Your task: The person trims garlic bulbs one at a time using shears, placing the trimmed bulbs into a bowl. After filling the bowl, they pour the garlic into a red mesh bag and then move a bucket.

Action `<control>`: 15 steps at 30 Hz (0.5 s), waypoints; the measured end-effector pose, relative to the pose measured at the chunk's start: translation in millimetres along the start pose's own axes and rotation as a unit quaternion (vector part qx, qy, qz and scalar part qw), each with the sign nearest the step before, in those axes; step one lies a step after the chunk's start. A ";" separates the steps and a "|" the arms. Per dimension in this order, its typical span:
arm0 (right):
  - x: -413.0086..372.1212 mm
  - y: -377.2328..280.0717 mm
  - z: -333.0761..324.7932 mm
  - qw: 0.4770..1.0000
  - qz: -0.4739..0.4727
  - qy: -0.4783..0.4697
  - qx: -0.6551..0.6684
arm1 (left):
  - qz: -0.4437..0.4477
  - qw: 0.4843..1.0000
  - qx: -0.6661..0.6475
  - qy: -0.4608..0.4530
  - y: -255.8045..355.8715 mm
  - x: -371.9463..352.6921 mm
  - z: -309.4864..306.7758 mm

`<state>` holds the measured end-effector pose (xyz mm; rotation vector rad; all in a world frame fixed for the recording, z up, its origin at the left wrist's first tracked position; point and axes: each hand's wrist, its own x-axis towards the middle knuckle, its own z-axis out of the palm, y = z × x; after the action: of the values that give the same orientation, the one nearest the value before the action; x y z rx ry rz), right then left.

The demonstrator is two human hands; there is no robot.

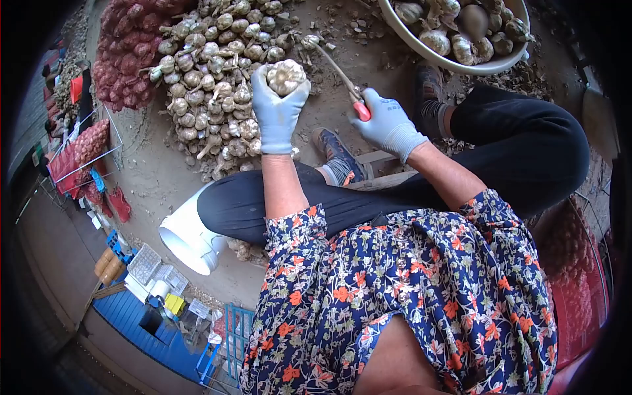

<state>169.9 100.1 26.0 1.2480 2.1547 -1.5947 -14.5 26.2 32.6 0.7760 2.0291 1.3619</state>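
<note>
Your left hand (276, 108) holds a garlic bulb (286, 77) raised by the right edge of the garlic heap (214, 85) on the ground (141, 158); its gloved grip is closed around the bulb's lower part, leaving the top bare. Expect it light and firm, with dry, papery skin that may slip or flake, so cup it snugly round the widest part rather than squeezing hard. Your right hand (388, 125) wraps a red handle (361, 110), beyond which a thin brown shaft or stalk (337, 69) slants toward the heap. Your left forearm (283, 184) points nearly straight ahead; the right forearm (447, 172) angles inward.
</note>
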 end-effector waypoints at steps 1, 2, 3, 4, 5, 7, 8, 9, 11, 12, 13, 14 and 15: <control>-2.9 -6.6 -4.2 0.999 -0.025 0.007 -0.046 | -0.008 0.996 0.081 0.024 3.1 0.1 0.5; -0.5 0.1 4.4 0.988 -0.092 0.062 -0.108 | 0.014 0.994 0.105 0.027 0.0 -0.6 0.3; 0.9 -2.5 3.7 0.988 -0.094 0.064 -0.108 | 0.016 0.994 0.105 0.028 -5.3 -0.5 -0.3; 0.2 -6.1 5.2 0.975 -0.119 0.093 -0.162 | 0.058 0.986 0.155 0.033 -11.0 -1.4 -0.5; -1.1 -8.6 7.1 0.959 -0.140 0.122 -0.216 | 0.099 0.974 0.203 0.035 -17.0 -2.5 0.2; 4.1 -9.0 8.9 0.956 -0.137 0.133 -0.221 | 0.110 0.976 0.184 0.027 -13.4 -6.0 4.5; 6.3 -9.7 6.5 0.954 -0.137 0.132 -0.230 | 0.099 0.976 0.194 0.002 -11.4 -6.6 6.0; 7.4 -10.9 3.7 0.953 -0.138 0.129 -0.239 | 0.088 0.975 0.204 -0.022 -11.4 -7.7 7.3; 10.2 -10.0 0.0 0.946 -0.133 0.131 -0.264 | 0.080 0.977 0.195 -0.027 -11.0 -9.5 9.9; 12.7 -5.5 0.3 0.965 -0.110 0.087 -0.222 | 0.090 0.976 0.199 -0.019 -8.3 -10.5 11.7; 15.4 -1.0 0.3 0.979 -0.086 0.046 -0.179 | 0.103 0.974 0.202 -0.011 -5.4 -10.2 14.8; 15.3 4.1 3.4 0.989 -0.082 0.049 -0.112 | 0.080 0.982 0.169 0.011 -2.3 -9.3 21.0; 14.4 5.1 6.2 0.997 -0.033 0.044 -0.045 | 0.043 0.991 0.126 0.027 -6.6 -5.4 27.6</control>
<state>162.5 102.4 11.5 1.2529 2.3165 -1.4755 8.3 36.9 18.3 0.9547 2.2622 1.1981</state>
